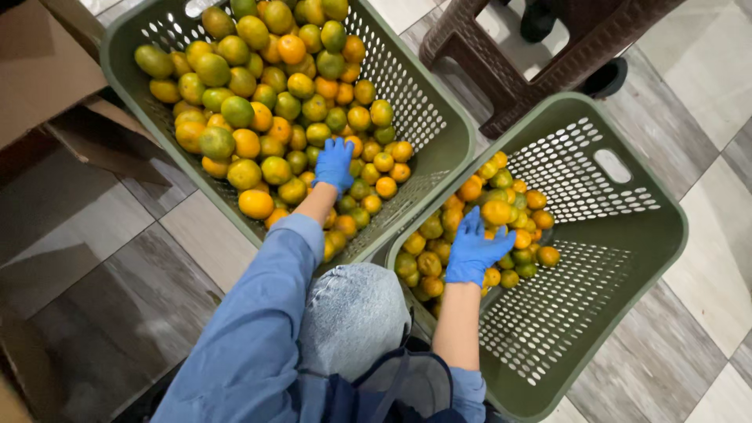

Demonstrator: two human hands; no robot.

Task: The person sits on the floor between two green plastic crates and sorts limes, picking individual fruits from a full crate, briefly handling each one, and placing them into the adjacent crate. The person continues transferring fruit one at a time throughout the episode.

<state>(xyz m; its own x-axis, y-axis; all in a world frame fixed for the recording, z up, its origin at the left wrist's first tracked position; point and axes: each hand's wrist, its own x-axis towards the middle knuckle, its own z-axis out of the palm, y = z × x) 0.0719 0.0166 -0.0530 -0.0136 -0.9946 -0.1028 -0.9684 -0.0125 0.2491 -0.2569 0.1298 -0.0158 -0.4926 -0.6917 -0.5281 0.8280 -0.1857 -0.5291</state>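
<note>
The left hand, in a thin blue glove, lies palm-down on the heaped fruit with its fingers pointing toward twelve o'clock; they curl slightly into the pile, and whether they grip a fruit cannot be told. Its forearm is bare, the blue sleeve pushed up toward the elbow, and runs back toward seven o'clock. Round the hand lie the oranges, round and smooth-skinned, green through yellow to full orange, with no long axis to speak of; they fill the left basket, a dull green plastic tub with rounded corners and walls pierced by rows of small holes; its long axis runs from ten o'clock to four o'clock.

The right hand, gloved likewise, rests open and spread on a smaller heap, fingers splayed toward one o'clock, pressing on the fruit without closing round any. These small oranges are mostly orange and yellow, a few green, gathered in the corner of the right basket nearest the other tub; this basket has the same perforated green plastic and shows a slotted handle hole at its two o'clock wall; much of its floor is bare.

At twelve o'clock stands a brown woven-look plastic stool; at nine o'clock, a brown cardboard box with open flaps; below all, glossy grey and beige floor tiles.
</note>
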